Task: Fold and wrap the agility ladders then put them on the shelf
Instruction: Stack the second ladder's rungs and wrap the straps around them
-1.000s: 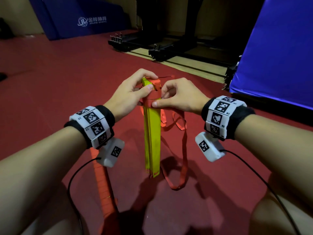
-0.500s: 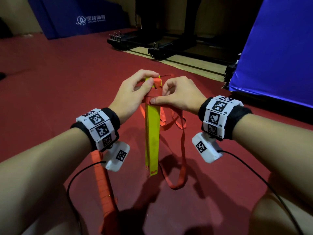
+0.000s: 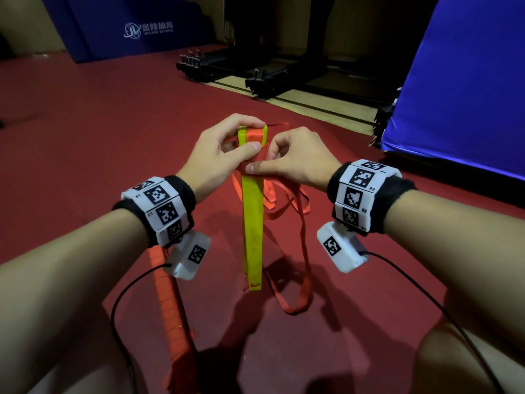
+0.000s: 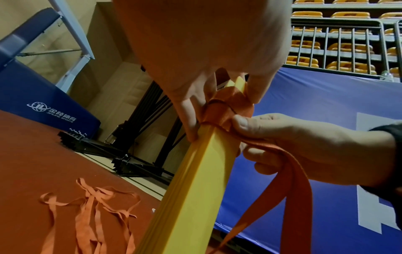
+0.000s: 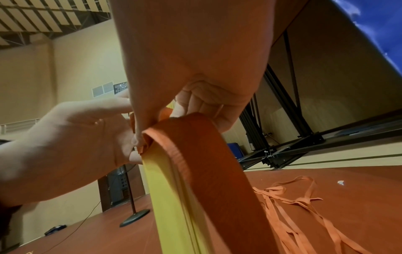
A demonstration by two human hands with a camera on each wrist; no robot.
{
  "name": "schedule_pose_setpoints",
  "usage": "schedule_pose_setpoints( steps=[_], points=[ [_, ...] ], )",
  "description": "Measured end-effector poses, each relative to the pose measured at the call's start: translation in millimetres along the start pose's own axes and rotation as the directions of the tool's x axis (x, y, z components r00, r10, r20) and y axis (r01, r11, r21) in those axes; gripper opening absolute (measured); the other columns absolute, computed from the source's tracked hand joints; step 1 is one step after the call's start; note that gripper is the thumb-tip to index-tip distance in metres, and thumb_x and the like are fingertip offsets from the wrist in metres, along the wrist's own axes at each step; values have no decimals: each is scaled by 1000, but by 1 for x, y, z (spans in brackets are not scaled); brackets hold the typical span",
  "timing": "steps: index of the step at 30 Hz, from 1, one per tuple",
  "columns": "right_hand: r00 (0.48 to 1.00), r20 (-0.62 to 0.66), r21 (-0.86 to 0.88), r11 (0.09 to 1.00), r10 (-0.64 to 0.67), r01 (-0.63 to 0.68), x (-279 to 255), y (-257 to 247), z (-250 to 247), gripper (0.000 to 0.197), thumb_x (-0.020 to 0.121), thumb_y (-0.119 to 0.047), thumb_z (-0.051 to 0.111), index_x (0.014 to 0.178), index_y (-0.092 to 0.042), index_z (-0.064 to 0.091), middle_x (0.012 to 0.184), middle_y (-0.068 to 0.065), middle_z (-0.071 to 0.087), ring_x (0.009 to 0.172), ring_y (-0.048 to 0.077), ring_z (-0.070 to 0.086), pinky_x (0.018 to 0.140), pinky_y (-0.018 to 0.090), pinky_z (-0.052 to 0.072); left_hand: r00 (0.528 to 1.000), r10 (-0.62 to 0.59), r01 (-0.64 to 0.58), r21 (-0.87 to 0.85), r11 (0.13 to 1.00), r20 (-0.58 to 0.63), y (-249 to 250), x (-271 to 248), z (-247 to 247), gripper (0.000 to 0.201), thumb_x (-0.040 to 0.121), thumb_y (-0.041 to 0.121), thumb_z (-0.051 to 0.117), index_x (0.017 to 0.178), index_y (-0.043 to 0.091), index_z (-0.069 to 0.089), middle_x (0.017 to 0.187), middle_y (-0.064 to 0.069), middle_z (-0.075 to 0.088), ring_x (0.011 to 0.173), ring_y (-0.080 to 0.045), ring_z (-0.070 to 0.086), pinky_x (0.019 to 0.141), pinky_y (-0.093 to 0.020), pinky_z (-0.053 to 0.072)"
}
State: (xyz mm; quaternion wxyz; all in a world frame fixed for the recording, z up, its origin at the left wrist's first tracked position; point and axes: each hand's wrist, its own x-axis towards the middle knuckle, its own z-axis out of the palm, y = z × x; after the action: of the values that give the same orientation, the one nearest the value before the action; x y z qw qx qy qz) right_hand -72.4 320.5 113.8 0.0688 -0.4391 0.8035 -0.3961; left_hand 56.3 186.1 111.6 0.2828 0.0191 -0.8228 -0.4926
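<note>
A stack of yellow ladder rungs (image 3: 252,220) hangs upright between my hands, its lower end just above the red floor. Orange strap (image 3: 255,136) is wound around the top of the stack. My left hand (image 3: 227,149) pinches the top of the rungs (image 4: 206,171), thumb pressed on the wrap. My right hand (image 3: 287,160) pinches the orange strap (image 4: 289,165) against the stack just below, with a loop of strap (image 3: 295,302) hanging down to the floor. In the right wrist view the strap (image 5: 206,154) curves over the yellow rungs (image 5: 172,197).
A second, wrapped orange ladder bundle (image 3: 170,302) lies on the floor under my left forearm. Loose orange straps (image 4: 91,214) trail on the red floor (image 3: 85,123). Blue padded mats (image 3: 460,81) stand at right and far left; black metal frames (image 3: 255,69) lie ahead.
The rung stack has turned so its flat yellow face points toward me. Both hands have shifted their pinches slightly at the wrapped top, and the bundle has stayed in place.
</note>
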Motion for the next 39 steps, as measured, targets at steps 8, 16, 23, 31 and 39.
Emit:
schedule_pose_setpoints(
  steps=[8,16,23,31,39],
  points=[
    [1000,6,-4,1000,-3,3,1,0,4,42,64,-52,92,61,-20,66,55,-11,61,49,-2,51,49,12,36,999,-32,32,-34,999,0,0,-3,0,46,93,8,51,126,36,65,114,2,70,98,-8,60,83,-25,48],
    [1000,13,-24,1000,-11,11,1,1,3,42,65,-52,91,60,-21,63,55,-11,60,50,-1,50,50,12,36,998,-65,65,11,998,-17,-3,-2,-1,42,96,16,48,123,36,71,108,14,71,100,-9,64,89,-39,54],
    [999,47,13,1000,9,-10,3,8,-1,40,66,-52,91,61,-21,65,60,-9,63,50,-2,49,50,11,37,998,-26,32,136,990,-52,-4,-3,0,39,100,32,47,132,48,62,119,11,70,109,-18,64,97,-59,53],
    [994,91,94,993,63,-71,7,14,0,39,64,-52,92,62,-21,67,69,-2,70,62,8,58,67,30,47,995,-17,34,168,985,-99,-5,-4,5,33,98,34,43,120,42,67,104,9,69,101,-30,63,89,-64,54],
    [978,208,126,991,26,-53,6,16,-12,27,71,-33,92,74,-22,68,72,-4,71,63,4,62,65,17,49,995,-14,20,62,998,-96,-7,0,6,23,97,45,60,116,37,71,107,-15,72,95,-19,65,89,-66,55]
  ],
)
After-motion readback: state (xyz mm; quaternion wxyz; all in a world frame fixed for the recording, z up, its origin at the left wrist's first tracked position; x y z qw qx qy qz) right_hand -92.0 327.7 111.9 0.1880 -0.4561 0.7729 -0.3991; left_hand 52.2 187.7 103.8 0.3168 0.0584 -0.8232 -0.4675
